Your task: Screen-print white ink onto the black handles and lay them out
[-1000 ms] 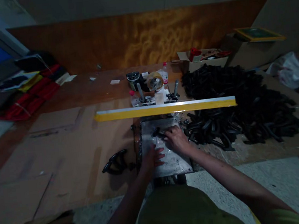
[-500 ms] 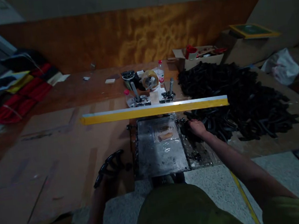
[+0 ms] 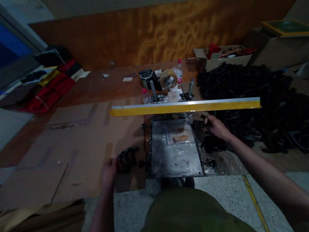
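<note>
My left hand (image 3: pixel 110 170) is closed at the left end of a small group of curved black pieces (image 3: pixel 128 158) over the cardboard; what its fingers grip is too dark to make out. To the right of the metal plate (image 3: pixel 173 158), my right hand (image 3: pixel 214 124) has its fingers pressed round a small black piece (image 3: pixel 205 118). More black pieces (image 3: pixel 213 142) lie just below that hand. On the plate rests a tan piece (image 3: pixel 179 138) under clear film.
A yellow and white bar (image 3: pixel 184 107) spans above the plate's far edge. Behind it stand two metal posts, a tape roll (image 3: pixel 168 79) and a bottle (image 3: pixel 179 72). A large black heap (image 3: pixel 252 93) covers the right side; red bundles (image 3: pixel 56 90) lie far left.
The view has shifted, so the scene sits further right. My left hand has come up into view beside the curved black pieces. My right hand has lifted slightly, with a black piece at its fingertips.
</note>
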`<action>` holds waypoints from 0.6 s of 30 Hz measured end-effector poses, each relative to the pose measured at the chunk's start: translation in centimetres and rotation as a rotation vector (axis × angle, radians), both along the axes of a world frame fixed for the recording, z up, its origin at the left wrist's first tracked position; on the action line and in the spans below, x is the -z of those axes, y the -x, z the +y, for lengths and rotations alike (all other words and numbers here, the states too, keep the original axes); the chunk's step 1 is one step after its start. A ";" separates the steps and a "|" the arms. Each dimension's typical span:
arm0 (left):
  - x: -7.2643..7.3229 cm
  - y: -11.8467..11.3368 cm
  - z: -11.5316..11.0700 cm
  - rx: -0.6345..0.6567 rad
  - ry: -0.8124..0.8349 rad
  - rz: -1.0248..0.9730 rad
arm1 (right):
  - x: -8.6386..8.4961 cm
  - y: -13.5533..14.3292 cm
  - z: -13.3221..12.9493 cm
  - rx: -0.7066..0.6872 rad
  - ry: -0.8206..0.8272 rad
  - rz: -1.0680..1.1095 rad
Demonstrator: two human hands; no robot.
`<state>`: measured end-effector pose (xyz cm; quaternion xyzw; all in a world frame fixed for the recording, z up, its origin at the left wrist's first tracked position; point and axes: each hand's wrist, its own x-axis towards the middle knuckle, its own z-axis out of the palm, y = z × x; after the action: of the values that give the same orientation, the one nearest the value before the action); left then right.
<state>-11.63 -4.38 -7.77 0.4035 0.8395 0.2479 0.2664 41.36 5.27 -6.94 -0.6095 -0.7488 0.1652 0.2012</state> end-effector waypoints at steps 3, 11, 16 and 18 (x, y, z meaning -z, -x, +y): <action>-4.2 -5.2 4.0 0.081 -0.248 -0.193 | 0.5 4.8 0.2 -0.231 -0.133 0.149; -13.4 -15.5 10.1 0.183 -0.668 -0.549 | 1.6 12.6 -1.7 -0.418 -0.143 -0.109; -13.6 -15.6 8.5 0.213 -0.623 -0.620 | -0.8 10.2 -2.8 -0.331 -0.184 -0.241; -12.6 -14.7 7.0 0.258 -0.558 -0.689 | -1.8 7.6 -2.4 -0.210 -0.193 -0.204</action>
<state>3.03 2.63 4.84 0.4550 0.5461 0.5491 0.4397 33.73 2.85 -5.15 -0.5192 -0.8374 0.0500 0.1634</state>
